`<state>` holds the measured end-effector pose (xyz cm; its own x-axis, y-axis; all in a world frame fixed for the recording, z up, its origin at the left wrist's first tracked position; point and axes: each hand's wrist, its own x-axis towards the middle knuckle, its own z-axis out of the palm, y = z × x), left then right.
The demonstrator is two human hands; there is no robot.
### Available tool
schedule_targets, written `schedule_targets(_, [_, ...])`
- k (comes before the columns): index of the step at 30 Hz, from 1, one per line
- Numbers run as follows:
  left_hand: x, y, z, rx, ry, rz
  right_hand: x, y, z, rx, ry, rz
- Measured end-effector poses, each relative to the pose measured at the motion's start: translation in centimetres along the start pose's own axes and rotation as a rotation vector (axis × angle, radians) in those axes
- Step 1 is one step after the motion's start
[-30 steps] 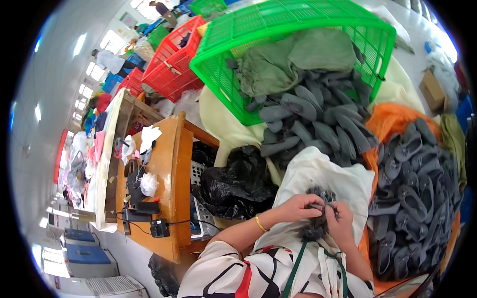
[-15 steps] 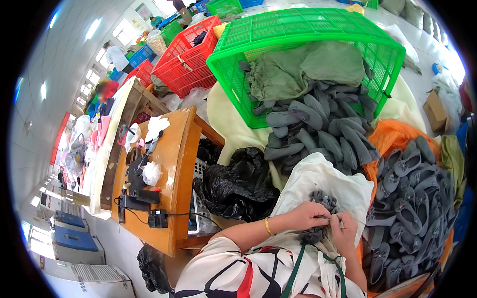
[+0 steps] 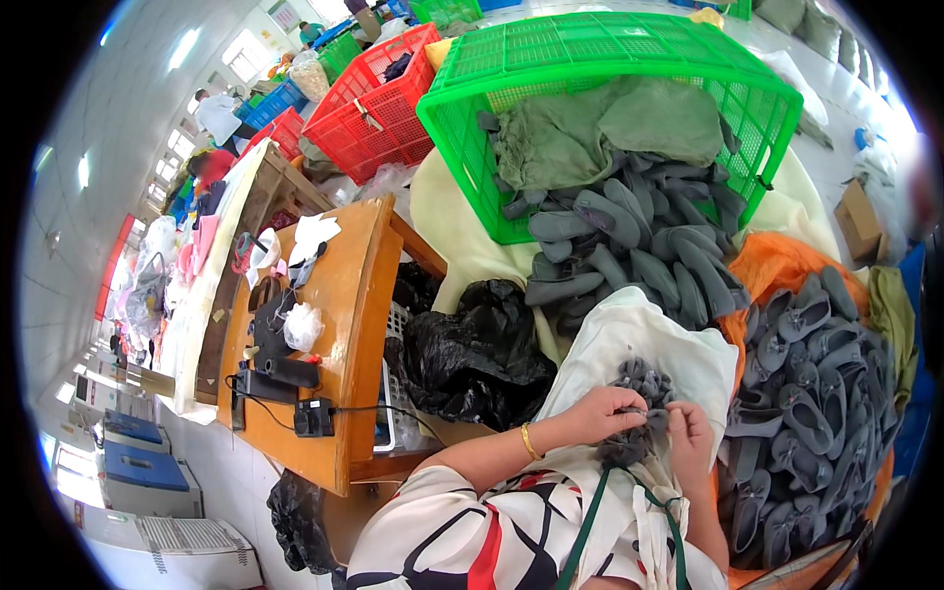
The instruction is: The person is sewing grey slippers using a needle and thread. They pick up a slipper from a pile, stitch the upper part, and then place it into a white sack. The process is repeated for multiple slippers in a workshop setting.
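Hands (image 3: pixel 595 416) slightly parted; grey bunch (image 3: pixel 625 448) lies lengthwise, roughly fore-and-aft

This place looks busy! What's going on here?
A person is working with both bare hands over a white cloth. The left hand and right hand are at a clump of small dark grey pieces; what the fingertips pinch is too small to tell. Grey shoes lie heaped to the right, and grey shoe-like pieces spill from a green crate ahead.
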<state>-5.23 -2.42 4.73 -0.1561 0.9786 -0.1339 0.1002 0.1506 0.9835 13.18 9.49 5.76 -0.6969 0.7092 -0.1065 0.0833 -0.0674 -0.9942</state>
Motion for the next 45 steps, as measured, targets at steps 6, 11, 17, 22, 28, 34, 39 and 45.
schedule_targets(6, [0.1, -1.0, -0.1, -0.128, 0.159, 0.112, 0.4, -0.8, -3.3, -0.206, 0.1, -0.111])
schedule_targets(11, [0.5, 1.9, -1.3, 0.533, 0.236, 0.498, -0.3, -2.3, -3.7, -0.125, -0.108, 0.043])
schedule_targets(17, [1.5, 2.8, -0.8, 0.67, 0.131, 0.686, -0.7, -2.4, -3.4, -0.319, -0.289, -0.184])
schedule_targets(22, [1.1, 2.8, -1.1, 0.726, 0.108, 0.697, -0.6, -1.9, -2.9, -0.302, -0.349, -0.142])
schedule_targets(28, [1.3, 2.8, -0.8, 0.729, 0.106, 0.714, -0.5, -1.8, -3.2, -0.232, -0.355, -0.134])
schedule_targets(34, [1.4, 3.0, -0.7, 0.73, 0.107, 0.732, -0.5, -0.9, -3.3, -0.213, -0.357, -0.194])
schedule_targets(39, [1.1, 2.9, -0.7, 0.678, 0.075, 0.705, -0.5, -1.2, -3.4, -0.199, -0.399, -0.173])
schedule_targets(45, [0.8, 1.8, -0.4, 0.437, 0.059, 0.613, -0.7, -0.7, -2.6, -0.009, -0.471, -0.021])
